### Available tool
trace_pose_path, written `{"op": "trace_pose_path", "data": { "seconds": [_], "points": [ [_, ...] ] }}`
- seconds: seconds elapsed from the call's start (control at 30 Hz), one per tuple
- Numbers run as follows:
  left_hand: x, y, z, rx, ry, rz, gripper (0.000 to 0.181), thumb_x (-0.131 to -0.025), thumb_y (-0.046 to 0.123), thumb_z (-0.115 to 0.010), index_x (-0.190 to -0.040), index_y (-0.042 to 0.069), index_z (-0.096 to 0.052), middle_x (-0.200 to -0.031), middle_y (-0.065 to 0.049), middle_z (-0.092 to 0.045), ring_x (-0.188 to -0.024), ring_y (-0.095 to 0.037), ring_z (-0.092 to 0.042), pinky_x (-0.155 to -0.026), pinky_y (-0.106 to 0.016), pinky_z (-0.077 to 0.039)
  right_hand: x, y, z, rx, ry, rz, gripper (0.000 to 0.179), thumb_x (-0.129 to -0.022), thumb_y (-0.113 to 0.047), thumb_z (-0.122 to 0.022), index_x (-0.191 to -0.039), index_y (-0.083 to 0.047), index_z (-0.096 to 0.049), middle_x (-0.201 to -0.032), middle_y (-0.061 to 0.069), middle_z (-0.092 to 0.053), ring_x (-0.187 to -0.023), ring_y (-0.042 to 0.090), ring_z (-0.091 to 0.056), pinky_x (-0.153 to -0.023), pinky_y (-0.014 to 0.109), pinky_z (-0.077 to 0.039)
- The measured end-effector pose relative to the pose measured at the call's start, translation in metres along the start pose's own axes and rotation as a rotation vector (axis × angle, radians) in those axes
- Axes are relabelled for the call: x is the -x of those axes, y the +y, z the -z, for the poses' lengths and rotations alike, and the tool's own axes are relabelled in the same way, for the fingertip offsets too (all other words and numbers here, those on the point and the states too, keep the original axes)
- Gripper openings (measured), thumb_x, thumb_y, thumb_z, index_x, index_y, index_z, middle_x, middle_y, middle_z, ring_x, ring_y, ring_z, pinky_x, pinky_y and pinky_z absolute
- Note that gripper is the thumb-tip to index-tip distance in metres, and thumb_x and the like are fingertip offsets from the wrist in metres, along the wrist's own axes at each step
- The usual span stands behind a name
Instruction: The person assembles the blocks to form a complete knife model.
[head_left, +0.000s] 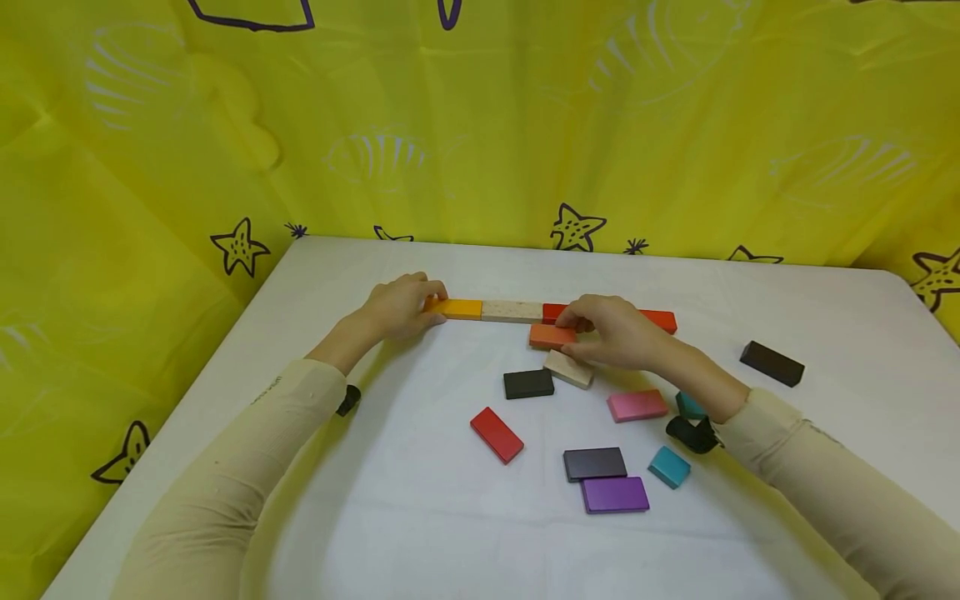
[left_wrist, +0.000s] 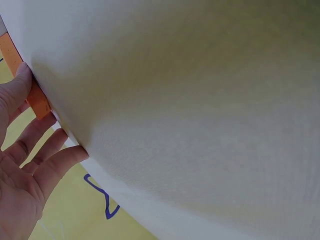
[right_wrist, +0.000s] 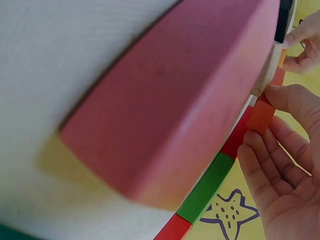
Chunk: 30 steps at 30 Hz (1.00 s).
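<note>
My left hand pinches the left end of a yellow-orange block between thumb and fingers. That block begins a straight row, followed by a plain wooden block and a red block. Farther along, a green block shows in the right wrist view, and another red block ends the row. Just in front of the row, my right hand grips an orange block by its right end. A loose plain wooden block lies close below the right fingers.
Nearer on the white table lie black, red, pink, dark grey, purple and turquoise blocks. A teal block sits partly under the right wrist; a dark brown one lies far right.
</note>
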<state>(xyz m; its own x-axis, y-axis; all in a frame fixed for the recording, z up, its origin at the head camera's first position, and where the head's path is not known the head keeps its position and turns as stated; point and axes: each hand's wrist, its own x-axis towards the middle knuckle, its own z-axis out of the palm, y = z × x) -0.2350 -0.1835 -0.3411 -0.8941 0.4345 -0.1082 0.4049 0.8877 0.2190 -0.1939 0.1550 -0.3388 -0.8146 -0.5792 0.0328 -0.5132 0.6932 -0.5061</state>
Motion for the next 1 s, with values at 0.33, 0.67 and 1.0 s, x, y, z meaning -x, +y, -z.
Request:
{"op": "trace_pose_path", "data": {
  "seconds": [0.33, 0.67, 1.0],
  "points": [
    [0.000, 0.000, 0.000, -0.004, -0.001, 0.001, 0.034, -0.098, 0.033, -0.071, -0.125, 0.015, -0.066, -0.103, -0.007, -0.057, -0.095, -0.026, -0.055, -0.077, -0.045, -0.047, -0.005, 0.001, -0.006, 0.005, -0.016, -0.024, 0.029, -0.088, -0.009, -0.078, -0.114, 0.000, -0.072, -0.105, 0.009, -0.069, -0.094, 0.025, -0.060, -0.087, 0.041, -0.052],
    [-0.001, -0.001, -0.001, -0.004, 0.001, -0.001, 0.033, -0.098, 0.033, -0.070, -0.125, 0.015, -0.065, -0.103, -0.007, -0.057, -0.095, -0.025, -0.055, -0.076, -0.044, -0.046, -0.007, -0.002, -0.010, 0.033, 0.015, -0.033, 0.030, -0.088, -0.012, -0.080, -0.114, -0.001, -0.072, -0.105, 0.009, -0.070, -0.092, 0.024, -0.059, -0.085, 0.040, -0.052],
    [0.000, 0.000, -0.001, -0.003, -0.003, 0.010, 0.034, -0.098, 0.033, -0.070, -0.126, 0.015, -0.066, -0.104, -0.007, -0.058, -0.095, -0.026, -0.055, -0.079, -0.046, -0.047, -0.006, -0.007, -0.011, 0.051, 0.056, -0.076, 0.024, -0.088, -0.015, -0.081, -0.110, -0.004, -0.076, -0.103, 0.008, -0.069, -0.094, 0.026, -0.061, -0.084, 0.042, -0.053]
  ]
}}
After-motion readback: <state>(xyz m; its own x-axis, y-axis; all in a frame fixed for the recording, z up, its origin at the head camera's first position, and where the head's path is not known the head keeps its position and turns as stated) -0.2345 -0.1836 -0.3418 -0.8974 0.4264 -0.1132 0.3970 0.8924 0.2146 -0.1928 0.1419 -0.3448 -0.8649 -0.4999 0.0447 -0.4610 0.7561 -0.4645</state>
